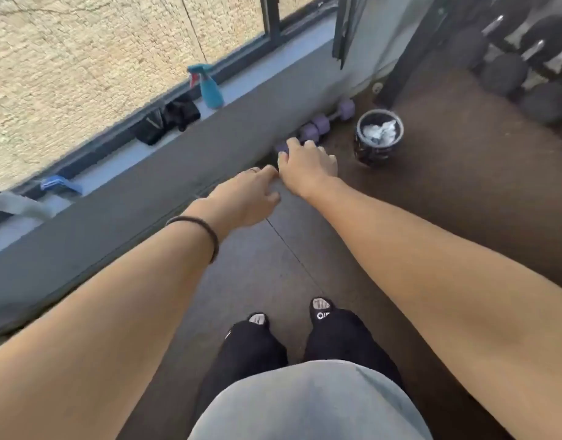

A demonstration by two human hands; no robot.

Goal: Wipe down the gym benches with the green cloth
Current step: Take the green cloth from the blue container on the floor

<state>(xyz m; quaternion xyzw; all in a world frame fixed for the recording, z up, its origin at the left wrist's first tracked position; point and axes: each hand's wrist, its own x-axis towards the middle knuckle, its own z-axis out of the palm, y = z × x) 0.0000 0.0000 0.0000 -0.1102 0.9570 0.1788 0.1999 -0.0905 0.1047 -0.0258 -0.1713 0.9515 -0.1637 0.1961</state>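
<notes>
Both my arms reach forward over the floor beside a grey window sill [121,173]. My left hand [251,195] hangs with its fingers loosely curled and holds nothing. My right hand [308,166] is just beyond it, almost touching it, with fingers relaxed and pointing away, also holding nothing. No green cloth and no gym bench is in view. A teal spray bottle [210,87] stands upright on the sill, further away and to the left of my hands.
Black gloves [168,120] and a blue item [60,185] lie on the sill. Purple dumbbells [321,122] lie on the floor along the wall. A dark bin [379,138] with white paper stands to the right. A rack of black dumbbells [527,68] fills the far right.
</notes>
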